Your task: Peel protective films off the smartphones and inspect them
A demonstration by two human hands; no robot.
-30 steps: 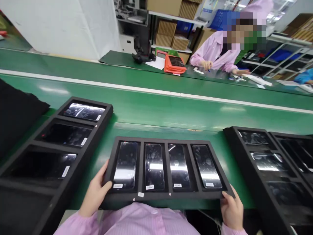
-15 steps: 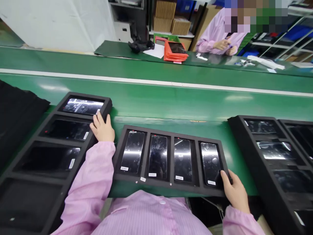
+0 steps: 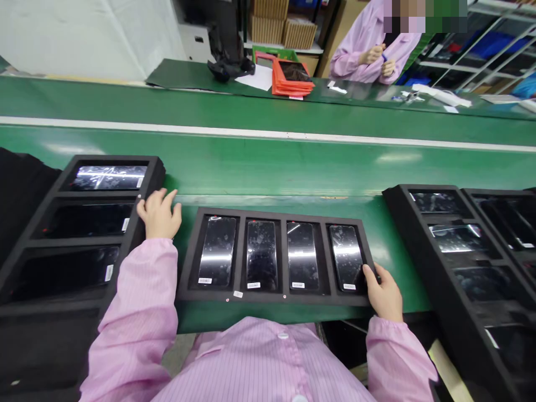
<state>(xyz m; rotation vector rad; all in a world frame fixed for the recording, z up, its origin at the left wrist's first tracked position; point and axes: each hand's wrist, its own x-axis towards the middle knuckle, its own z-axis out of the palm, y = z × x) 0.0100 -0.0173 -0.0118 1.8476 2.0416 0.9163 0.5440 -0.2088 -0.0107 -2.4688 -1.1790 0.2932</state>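
A black foam tray (image 3: 268,296) lies in front of me, with a dark phone screen in each of its compartments; one is the leftmost phone screen (image 3: 218,251). My right hand (image 3: 384,293) grips this tray's right end, thumb on top and fingers around the outer edge. To the left stands a second black foam tray (image 3: 138,223), also holding phone screens (image 3: 90,218) with white labels. At that tray's right rim is my left hand (image 3: 159,215), fingers apart and holding nothing. Whether its fingertips touch the rim I cannot tell.
More black foam trays (image 3: 412,245) with screens stand at the right. Black cloth-like material (image 3: 25,178) lies far left. Beyond the green bench (image 3: 268,173) are a stack of orange trays (image 3: 291,84) and a co-worker (image 3: 368,50) holding a small blue thing.
The view has shifted, and the trays appear farther left. The gap between left and middle trays looks wider. My left hand's fingers are more spread; my right hand keeps its grip.
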